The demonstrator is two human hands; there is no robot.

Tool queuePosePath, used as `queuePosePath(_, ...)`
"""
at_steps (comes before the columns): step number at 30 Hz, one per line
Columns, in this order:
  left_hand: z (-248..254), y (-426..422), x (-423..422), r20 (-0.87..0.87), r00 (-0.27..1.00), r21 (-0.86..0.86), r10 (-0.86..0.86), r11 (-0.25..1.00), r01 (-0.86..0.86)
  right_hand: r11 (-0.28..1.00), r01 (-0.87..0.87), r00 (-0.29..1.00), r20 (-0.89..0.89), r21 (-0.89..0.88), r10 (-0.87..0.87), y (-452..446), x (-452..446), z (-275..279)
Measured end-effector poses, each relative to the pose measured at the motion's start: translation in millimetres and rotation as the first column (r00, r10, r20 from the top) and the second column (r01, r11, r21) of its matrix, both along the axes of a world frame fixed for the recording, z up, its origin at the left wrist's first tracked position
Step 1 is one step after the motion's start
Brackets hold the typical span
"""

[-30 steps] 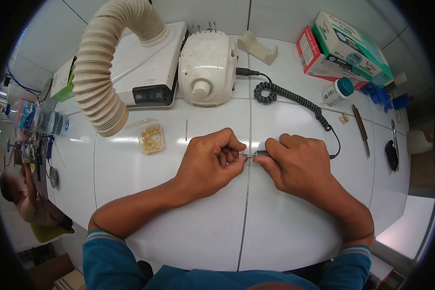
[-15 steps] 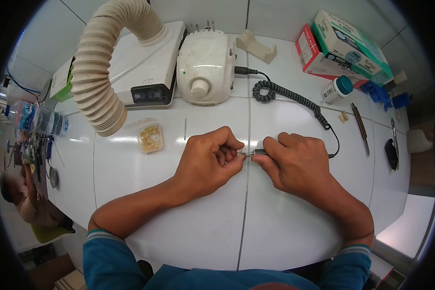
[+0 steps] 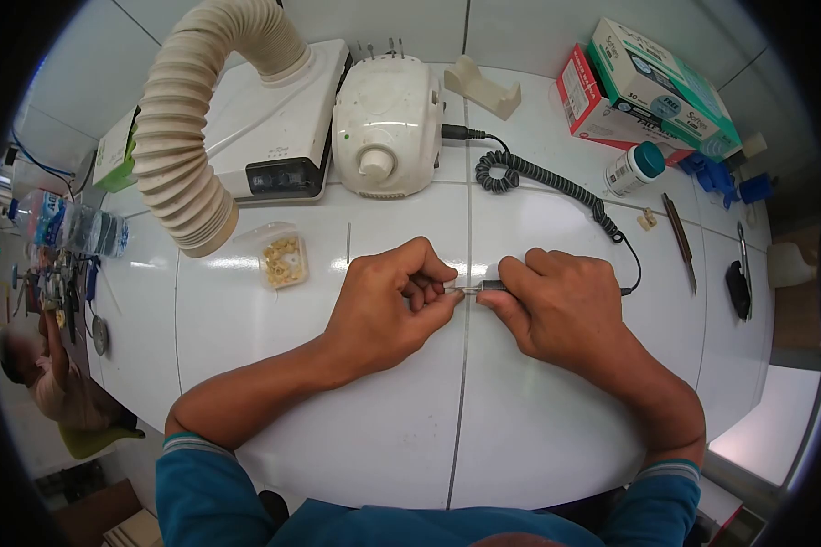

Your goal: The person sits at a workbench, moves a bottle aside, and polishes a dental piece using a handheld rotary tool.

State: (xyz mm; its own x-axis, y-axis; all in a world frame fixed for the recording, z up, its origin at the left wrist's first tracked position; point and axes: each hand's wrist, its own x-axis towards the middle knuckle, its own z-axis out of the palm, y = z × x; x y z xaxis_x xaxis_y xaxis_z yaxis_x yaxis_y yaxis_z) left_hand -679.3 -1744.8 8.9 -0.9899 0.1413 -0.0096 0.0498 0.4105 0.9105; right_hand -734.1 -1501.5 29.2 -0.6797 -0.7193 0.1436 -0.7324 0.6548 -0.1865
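Note:
My right hand (image 3: 561,305) is wrapped round a dark and silver handpiece (image 3: 491,285), whose cord leaves the hand on its right side. The handpiece's thin metal tip points left. Close against that tip, my left hand (image 3: 388,301) pinches with thumb and fingers a small thin item, too small to name. The coiled black cord (image 3: 556,187) runs to a white control unit (image 3: 386,128) with a round knob. Left of my left hand lie a thin metal rod (image 3: 348,242) and a clear box of yellowish pieces (image 3: 285,263).
A ribbed hose (image 3: 178,155) arches over a white machine (image 3: 278,137) at the back left. An empty cream holder (image 3: 483,87), stacked boxes (image 3: 657,91), a green-capped jar (image 3: 636,170) and a brown-handled knife (image 3: 680,242) lie behind and right. Another person (image 3: 59,383) sits far left.
The hands keep nearly the same pose and place. The view has shifted very slightly, and nothing has been taken up or let go.

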Motion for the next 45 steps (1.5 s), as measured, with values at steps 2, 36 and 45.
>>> queuePosePath(2, -1.4, -2.0, 1.3, -0.015, 1.0, 0.026, -0.004, 1.0, 0.004, 1.0, 0.0, 1.0, -0.009, -0.014, 0.0, 0.7, -1.3, -0.3)
queuePosePath(36, -5.8, -2.1, 0.2, -0.112, 0.993, 0.019, -0.043, 0.999, 0.045, 1.0, -0.005, 1.0, 0.004, 0.007, 0.005, -2.4, 0.2, 0.2)
queuePosePath(45, -6.3, -1.2, -0.1, -0.104, 0.994, 0.03, -0.042, 0.999, 0.045, 1.0, -0.009, 1.0, 0.011, 0.018, 0.009, -2.0, 0.3, 1.3)
